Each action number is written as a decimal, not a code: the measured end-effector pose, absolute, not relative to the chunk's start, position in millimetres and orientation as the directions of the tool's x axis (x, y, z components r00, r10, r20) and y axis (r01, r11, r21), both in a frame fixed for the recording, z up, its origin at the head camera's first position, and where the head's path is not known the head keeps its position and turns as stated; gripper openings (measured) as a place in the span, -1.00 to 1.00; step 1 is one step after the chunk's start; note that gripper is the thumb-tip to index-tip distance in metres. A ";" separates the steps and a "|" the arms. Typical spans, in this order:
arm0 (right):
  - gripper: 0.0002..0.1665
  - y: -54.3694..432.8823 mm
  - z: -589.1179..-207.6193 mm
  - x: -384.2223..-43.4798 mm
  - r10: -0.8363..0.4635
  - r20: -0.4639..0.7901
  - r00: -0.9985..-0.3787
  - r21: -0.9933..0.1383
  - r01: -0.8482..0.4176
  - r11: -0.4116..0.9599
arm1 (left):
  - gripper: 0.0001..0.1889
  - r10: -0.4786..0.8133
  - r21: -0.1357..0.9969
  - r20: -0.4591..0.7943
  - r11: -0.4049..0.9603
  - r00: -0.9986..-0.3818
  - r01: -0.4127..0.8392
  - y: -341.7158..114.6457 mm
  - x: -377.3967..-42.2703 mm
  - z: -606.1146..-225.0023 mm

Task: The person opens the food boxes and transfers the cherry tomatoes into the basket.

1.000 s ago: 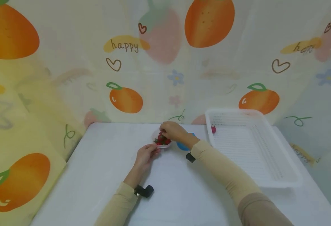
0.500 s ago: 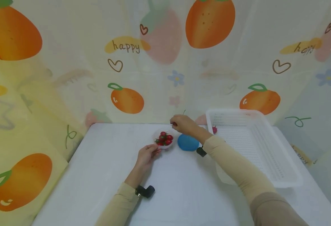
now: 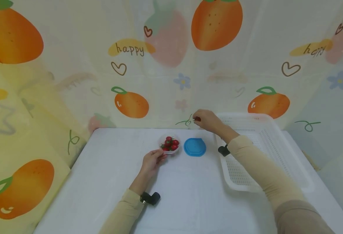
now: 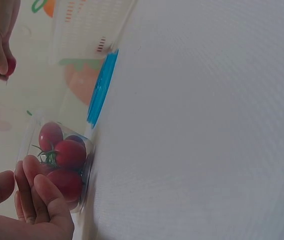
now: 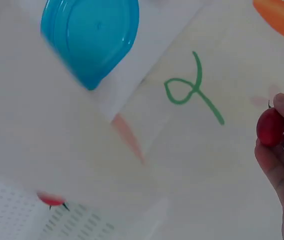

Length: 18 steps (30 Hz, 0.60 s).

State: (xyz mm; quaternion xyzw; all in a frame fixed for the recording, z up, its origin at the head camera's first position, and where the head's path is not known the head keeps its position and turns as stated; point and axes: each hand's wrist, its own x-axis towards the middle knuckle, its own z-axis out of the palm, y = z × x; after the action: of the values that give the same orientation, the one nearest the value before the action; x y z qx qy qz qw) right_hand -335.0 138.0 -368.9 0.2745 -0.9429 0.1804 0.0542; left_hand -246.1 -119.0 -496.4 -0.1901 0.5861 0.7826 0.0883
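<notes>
- One held tomato (image 5: 271, 127), small and red with a thin stem, is in the air, well apart from the tub and left of the basket's far left corner.
- The right hand (image 3: 207, 121) pinches it between thumb and fingertips.
- One clear tub (image 3: 169, 153) stands near the table's back edge, lidless. At least five tub tomatoes (image 3: 174, 147) show in it, some with green stalks; overlap prevents an exact count.
- The left hand (image 3: 153, 160) touches the tub's near left side with bent fingers. Whether they pinch the wall or only rest there, I cannot tell.
- One blue lid (image 3: 195, 147) lies flat just right of the tub, with a narrow strip of white between them.
- One white basket (image 3: 241, 177) fills the right side, its left edge near the lid. One basket tomato (image 5: 51, 199) shows inside; the right forearm crosses above.
- One white table (image 3: 101, 162) gives wide room left of the tub and toward the person; its back edge meets the printed backdrop (image 3: 165, 78), leaving little room behind tub and lid.
</notes>
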 end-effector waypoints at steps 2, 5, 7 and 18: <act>-0.73 144.8 -365.4 -334.9 -0.485 0.203 -0.850 -0.316 -0.526 0.790 | -0.69 -0.085 0.884 -0.403 -0.293 -0.911 -0.364 -118.5 -245.8 -496.1; -0.72 154.2 -361.6 -336.2 -0.463 0.198 -0.864 -0.320 -0.503 0.803 | -0.70 -0.087 0.883 -0.404 -0.296 -0.911 -0.364 -118.4 -245.7 -495.8; -0.72 160.7 -359.6 -336.6 -0.441 0.189 -0.877 -0.332 -0.480 0.812 | -0.70 -0.088 0.885 -0.406 -0.287 -0.910 -0.367 -118.6 -245.2 -495.4; -0.68 195.5 -363.4 -341.2 -0.335 0.118 -0.935 -0.392 -0.354 0.849 | -0.65 -0.085 0.886 -0.411 -0.270 -0.908 -0.376 -118.8 -243.7 -497.8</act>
State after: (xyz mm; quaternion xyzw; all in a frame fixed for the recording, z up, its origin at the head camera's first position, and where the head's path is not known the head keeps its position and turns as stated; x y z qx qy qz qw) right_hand -341.2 195.5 -363.4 0.1790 -0.9614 0.2080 0.0224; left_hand -243.7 -118.8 -497.8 -0.1932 0.5968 0.7731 0.0940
